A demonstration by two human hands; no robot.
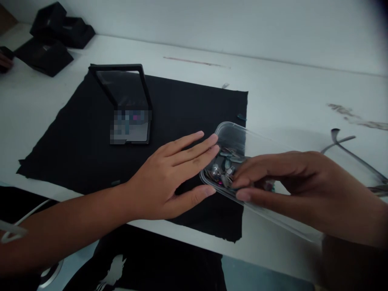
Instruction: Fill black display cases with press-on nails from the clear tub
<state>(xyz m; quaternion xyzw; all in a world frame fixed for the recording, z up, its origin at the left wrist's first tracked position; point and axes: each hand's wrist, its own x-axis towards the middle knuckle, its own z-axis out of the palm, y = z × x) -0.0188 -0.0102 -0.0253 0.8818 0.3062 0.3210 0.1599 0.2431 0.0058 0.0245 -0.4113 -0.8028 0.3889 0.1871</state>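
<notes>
A clear plastic box (226, 126) holds many small shiny pieces (228, 165), some teal, silver and pink. My left hand (172, 173) is stretched out flat over the black cloth, its fingertips at the left rim of the box. My right hand (291, 190) reaches into the box from the right. Its thumb and fingertips come close together over the pieces; whether a piece is between them is hidden. Left of the box, a black-framed case (145, 91) stands with its lid raised on the cloth. Its lower part is blurred out.
The black cloth (182, 105) lies on a white table (287, 89). Black boxes (50, 52) are piled at the back left. Eyeglasses (357, 151) lie on the right. A loose teal piece (241, 117) rests near the cloth's right edge. Part of another hand (5, 61) shows at far left.
</notes>
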